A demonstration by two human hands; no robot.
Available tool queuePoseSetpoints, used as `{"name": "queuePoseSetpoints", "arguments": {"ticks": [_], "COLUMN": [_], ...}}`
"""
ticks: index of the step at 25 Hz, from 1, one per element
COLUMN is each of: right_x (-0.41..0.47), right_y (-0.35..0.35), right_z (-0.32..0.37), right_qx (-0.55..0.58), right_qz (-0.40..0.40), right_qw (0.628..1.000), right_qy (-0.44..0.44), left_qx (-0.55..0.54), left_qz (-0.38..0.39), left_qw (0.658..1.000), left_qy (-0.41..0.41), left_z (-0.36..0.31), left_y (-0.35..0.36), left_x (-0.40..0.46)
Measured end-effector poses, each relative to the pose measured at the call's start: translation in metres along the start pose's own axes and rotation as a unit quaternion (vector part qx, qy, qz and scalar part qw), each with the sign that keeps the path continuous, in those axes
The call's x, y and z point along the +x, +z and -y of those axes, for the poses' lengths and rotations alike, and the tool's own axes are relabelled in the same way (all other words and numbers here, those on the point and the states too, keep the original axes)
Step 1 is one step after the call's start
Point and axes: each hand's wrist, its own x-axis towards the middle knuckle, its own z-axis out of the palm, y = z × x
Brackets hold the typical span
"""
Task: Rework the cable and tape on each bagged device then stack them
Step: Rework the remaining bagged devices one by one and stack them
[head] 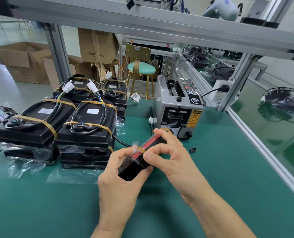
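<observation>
I hold a black bagged device with a red face (148,145) on edge above the green mat (211,169). My left hand (120,176) grips its near end from below. My right hand (166,152) curls over the top, thumb and finger pinching a strip of tan tape (140,148) that crosses the red face. A black cable (121,141) runs from the device toward the stacks. To the left stand stacks of taped black devices (87,127), each with coiled cable under tan tape bands. White connectors (68,86) stick up at the back.
A grey tape dispenser (178,107) stands just behind my hands. A small black clip (192,149) and a loose white connector (152,120) lie on the mat nearby. Aluminium frame rails (256,133) bound the bench on the right. A stool and cardboard boxes (22,60) stand behind.
</observation>
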Motion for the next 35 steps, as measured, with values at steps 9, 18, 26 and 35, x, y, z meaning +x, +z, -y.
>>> {"name": "queuePoseSetpoints", "arguments": {"ticks": [9, 18, 26, 35], "right_x": [0.004, 0.002, -0.001, -0.006], "right_y": [0.0, -0.001, 0.007, 0.017], "right_z": [-0.001, 0.001, 0.001, -0.009], "right_qx": [0.009, -0.024, -0.064, 0.034], "right_qz": [0.0, 0.005, -0.034, -0.135], "right_qw": [1.0, 1.0, 0.997, 0.99], "right_qy": [0.007, 0.005, -0.008, -0.028], "left_qx": [0.003, 0.001, -0.026, 0.004], "left_qz": [-0.005, 0.0, -0.004, 0.005], "left_qw": [1.0, 1.0, 1.0, 1.0], "left_qy": [-0.001, 0.003, -0.001, 0.008], "left_z": [0.001, 0.0, -0.001, 0.002], "left_y": [0.0, 0.0, 0.002, 0.001], "left_x": [0.0, -0.001, 0.0, 0.0]}}
